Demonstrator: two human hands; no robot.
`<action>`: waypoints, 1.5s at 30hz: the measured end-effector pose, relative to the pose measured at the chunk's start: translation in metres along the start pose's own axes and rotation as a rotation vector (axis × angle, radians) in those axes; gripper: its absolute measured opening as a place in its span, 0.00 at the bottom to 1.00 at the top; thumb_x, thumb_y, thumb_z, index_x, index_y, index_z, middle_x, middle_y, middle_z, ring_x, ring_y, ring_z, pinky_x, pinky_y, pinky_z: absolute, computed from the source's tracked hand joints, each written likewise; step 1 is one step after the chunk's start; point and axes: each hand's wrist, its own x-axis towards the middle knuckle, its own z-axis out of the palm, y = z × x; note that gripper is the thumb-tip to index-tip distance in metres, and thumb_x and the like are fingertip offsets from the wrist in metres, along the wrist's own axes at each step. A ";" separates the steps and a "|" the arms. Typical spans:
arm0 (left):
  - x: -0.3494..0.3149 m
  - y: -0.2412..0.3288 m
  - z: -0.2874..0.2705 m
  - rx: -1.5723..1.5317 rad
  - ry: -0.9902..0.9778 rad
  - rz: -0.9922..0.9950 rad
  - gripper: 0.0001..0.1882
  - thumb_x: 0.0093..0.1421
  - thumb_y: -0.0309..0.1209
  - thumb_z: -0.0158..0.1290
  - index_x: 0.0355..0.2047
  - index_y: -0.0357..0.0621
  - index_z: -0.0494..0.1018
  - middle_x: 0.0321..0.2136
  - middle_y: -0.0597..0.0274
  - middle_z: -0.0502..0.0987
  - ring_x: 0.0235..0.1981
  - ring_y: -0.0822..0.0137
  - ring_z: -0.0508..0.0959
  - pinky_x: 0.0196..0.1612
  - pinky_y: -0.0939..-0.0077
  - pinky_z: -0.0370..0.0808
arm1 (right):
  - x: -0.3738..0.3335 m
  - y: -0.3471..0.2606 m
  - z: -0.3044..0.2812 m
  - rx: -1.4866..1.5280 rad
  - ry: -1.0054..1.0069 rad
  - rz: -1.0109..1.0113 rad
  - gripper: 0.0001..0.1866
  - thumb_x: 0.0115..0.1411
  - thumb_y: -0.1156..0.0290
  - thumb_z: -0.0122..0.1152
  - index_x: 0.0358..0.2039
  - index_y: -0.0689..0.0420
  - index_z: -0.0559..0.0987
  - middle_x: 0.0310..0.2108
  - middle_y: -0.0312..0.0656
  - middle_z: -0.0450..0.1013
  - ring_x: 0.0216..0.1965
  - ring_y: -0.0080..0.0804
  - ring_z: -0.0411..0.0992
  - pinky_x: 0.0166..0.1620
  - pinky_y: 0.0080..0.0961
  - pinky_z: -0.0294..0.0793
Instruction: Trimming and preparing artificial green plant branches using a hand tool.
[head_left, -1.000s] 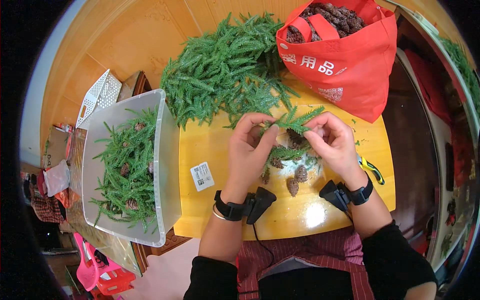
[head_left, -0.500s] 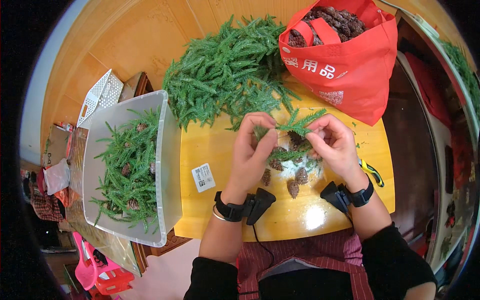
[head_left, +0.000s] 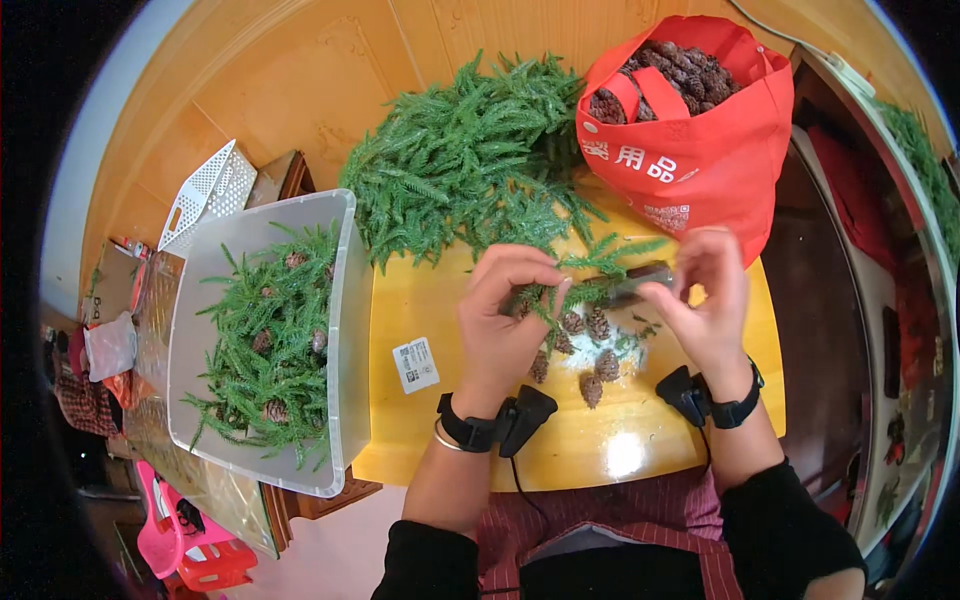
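My left hand [head_left: 510, 315] is closed in a pinch on an artificial pine sprig [head_left: 600, 258], whose needled tips point right over the table. My right hand [head_left: 708, 305] is just right of the sprig, blurred by motion, thumb and fingers apart with nothing visible gripped. Beside its thumb is a dark, smeared shape [head_left: 648, 281] that I cannot make out. Below and between the hands, several brown pine cones [head_left: 591, 389] lie on the yellow tabletop [head_left: 440, 450], among green scraps and a whitish patch.
A translucent plastic bin [head_left: 347, 400] at left holds green sprigs with pine cones. Behind my hands lies a big heap of green sprigs [head_left: 465, 150]. A red bag [head_left: 690, 170] full of cones stands at back right. A white label [head_left: 416, 365] lies beside the bin.
My right hand has come away from the sprig and moved right and slightly lower. The left hand keeps its pinch. The view has shifted slightly.
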 end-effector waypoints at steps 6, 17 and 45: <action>-0.001 0.001 -0.001 -0.154 -0.028 -0.104 0.10 0.47 0.15 0.55 0.29 0.38 0.69 0.34 0.60 0.70 0.37 0.71 0.72 0.39 0.80 0.71 | 0.015 -0.034 0.003 -0.370 -0.231 -0.536 0.35 0.33 0.62 0.71 0.45 0.56 0.70 0.41 0.39 0.67 0.45 0.39 0.62 0.48 0.36 0.60; -0.003 -0.001 0.002 -0.481 -0.092 -0.379 0.08 0.53 0.17 0.50 0.33 0.36 0.66 0.33 0.60 0.69 0.29 0.72 0.75 0.31 0.83 0.73 | 0.005 -0.011 0.015 -0.317 -0.494 -0.351 0.38 0.29 0.67 0.72 0.46 0.56 0.68 0.38 0.39 0.69 0.37 0.34 0.68 0.42 0.31 0.59; -0.003 -0.005 0.007 -0.413 -0.198 -0.361 0.08 0.51 0.15 0.50 0.29 0.39 0.63 0.33 0.59 0.69 0.30 0.71 0.75 0.34 0.81 0.74 | -0.007 0.004 -0.001 0.380 -0.519 0.231 0.18 0.52 0.76 0.52 0.45 0.64 0.69 0.38 0.42 0.70 0.42 0.27 0.67 0.45 0.22 0.66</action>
